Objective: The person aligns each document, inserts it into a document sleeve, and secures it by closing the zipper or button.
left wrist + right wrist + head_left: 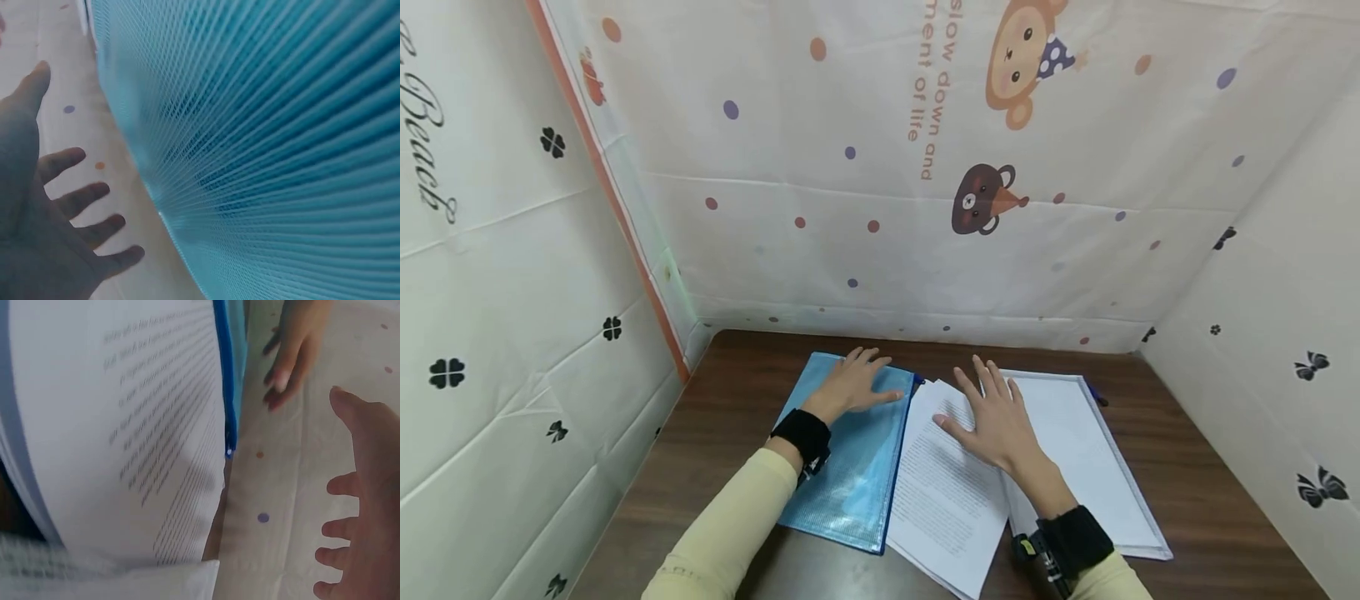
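On the table [1187,467] we've got our left hand [850,385] flat on the blue mesh pouch [850,475] and right hand [996,421] spread on the loose printed sheets [943,500] beside it, both probably light, floppy and slippery, best pinched at an edge.

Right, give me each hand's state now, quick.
Left hand: open, fingers flat on the blue mesh pouch.
Right hand: open, fingers spread on the printed sheets.
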### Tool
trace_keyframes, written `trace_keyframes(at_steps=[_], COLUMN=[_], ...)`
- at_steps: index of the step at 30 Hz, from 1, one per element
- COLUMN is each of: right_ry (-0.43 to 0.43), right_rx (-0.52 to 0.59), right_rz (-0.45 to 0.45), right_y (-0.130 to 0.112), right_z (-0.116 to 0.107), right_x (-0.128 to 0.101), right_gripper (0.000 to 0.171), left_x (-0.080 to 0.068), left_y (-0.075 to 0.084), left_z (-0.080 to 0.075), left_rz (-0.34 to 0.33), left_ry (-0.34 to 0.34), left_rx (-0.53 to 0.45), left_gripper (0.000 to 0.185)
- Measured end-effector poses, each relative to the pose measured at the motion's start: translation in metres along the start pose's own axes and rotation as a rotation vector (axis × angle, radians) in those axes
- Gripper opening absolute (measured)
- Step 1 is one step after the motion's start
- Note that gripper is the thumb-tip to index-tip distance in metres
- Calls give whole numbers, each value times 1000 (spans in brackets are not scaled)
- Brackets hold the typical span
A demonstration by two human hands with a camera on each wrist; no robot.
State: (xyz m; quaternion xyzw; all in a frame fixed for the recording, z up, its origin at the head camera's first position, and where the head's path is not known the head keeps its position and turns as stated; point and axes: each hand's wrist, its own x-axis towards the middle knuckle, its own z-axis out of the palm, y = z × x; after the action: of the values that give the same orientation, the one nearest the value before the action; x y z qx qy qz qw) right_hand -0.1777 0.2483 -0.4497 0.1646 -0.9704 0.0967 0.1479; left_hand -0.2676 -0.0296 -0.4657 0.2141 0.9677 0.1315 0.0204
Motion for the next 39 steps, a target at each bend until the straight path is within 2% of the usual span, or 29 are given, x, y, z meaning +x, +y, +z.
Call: trace_keyframes(at_steps=[6, 13, 18, 24, 27, 32, 35, 39], right_ry=[42, 105, 157, 197, 202, 211, 207, 213], right_rx=[59, 74, 119, 179, 192, 211, 215, 237], right_rz=[-54, -91, -102, -94, -81, -67, -67, -64], right_y=[-18, -29, -30, -31, -30, -30, -30, -30], right_z=[-1, -3, -4, -6, -6, -5, -6, -12], right_x=[-6, -16, -18, -15, -12, -10, -10, -8], right_gripper=[87, 78, 71, 61, 58, 49, 45, 45], left_x=[10, 8, 11, 15, 11, 2, -5, -13], left_y=[-5, -1, -4, -21, -30, -42, -47, -51], left_z=[3, 0, 4, 7, 5, 2, -7, -36], left_rz=[-5, -17, -21, 17, 30, 59, 52, 14], left_ry=[-61, -148, -113, 2, 27, 21, 21, -14], left_rx=[19, 77, 79, 89, 45, -44, -16, 25], left_gripper=[85, 87, 90, 74, 65, 60, 64, 76])
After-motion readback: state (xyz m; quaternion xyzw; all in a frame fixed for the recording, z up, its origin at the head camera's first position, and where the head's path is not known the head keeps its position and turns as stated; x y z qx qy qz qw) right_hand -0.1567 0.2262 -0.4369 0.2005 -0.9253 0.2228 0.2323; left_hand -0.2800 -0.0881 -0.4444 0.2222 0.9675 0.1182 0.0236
